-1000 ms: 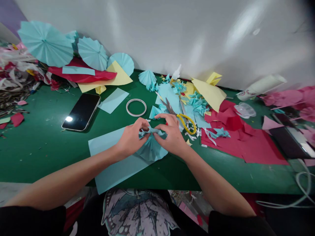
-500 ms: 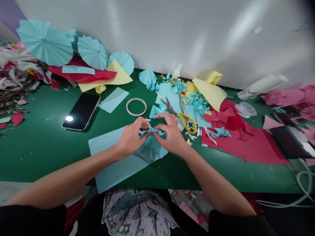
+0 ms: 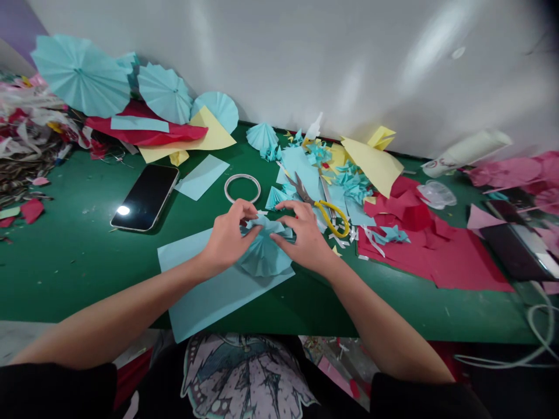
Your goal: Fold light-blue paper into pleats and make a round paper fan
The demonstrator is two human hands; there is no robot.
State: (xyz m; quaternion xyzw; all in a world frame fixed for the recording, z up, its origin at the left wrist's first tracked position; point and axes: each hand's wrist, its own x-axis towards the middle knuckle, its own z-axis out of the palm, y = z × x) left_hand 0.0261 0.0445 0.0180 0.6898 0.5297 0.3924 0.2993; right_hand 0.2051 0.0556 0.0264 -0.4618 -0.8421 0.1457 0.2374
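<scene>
A light-blue pleated paper fan (image 3: 266, 256) is held just above a flat light-blue sheet (image 3: 196, 297), its small gathered end at the top. My left hand (image 3: 233, 235) pinches the left side of that end between thumb and fingers. On the other side, my right hand (image 3: 308, 238) has its thumb against the folds and its fingers curled around the right edge. Some of the paper is hidden behind my fingers. Just beyond my hands lie a roll of narrow white tape (image 3: 243, 178) and yellow-handled scissors (image 3: 332, 218).
A phone (image 3: 145, 198) lies to the left, near a small blue paper rectangle (image 3: 203, 177). Large blue paper rosettes (image 3: 81, 75) lean against the wall. Scraps of blue and yellow paper crowd the back, with red sheets (image 3: 463, 262) at right. A cable (image 3: 535, 326) hangs at the table edge.
The gathered end of the fan has spread and tipped, showing more of its pleats. My left fingers have shifted slightly up and away, and my hands sit a little farther apart.
</scene>
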